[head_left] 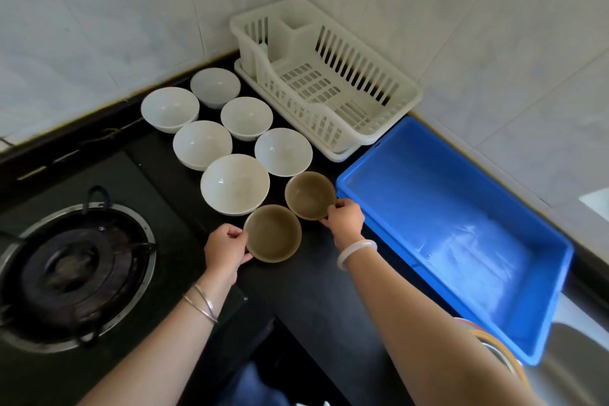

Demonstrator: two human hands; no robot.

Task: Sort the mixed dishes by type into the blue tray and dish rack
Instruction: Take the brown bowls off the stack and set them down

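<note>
Two small olive-brown bowls stand on the black counter. My left hand (225,249) pinches the left rim of the nearer brown bowl (273,234). My right hand (344,216) pinches the right rim of the farther brown bowl (309,194). Behind them stand several white bowls, the closest and largest white bowl (234,183) touching distance from both brown ones. The white dish rack (389,102) sits in the corner with nothing in it. The blue tray (349,181) lies to the right of my right hand, holding no dishes.
A gas burner (71,269) is set into the counter at the left. Tiled walls close off the back and right. A metal sink edge (573,359) and some coloured rims show at the lower right beyond the tray.
</note>
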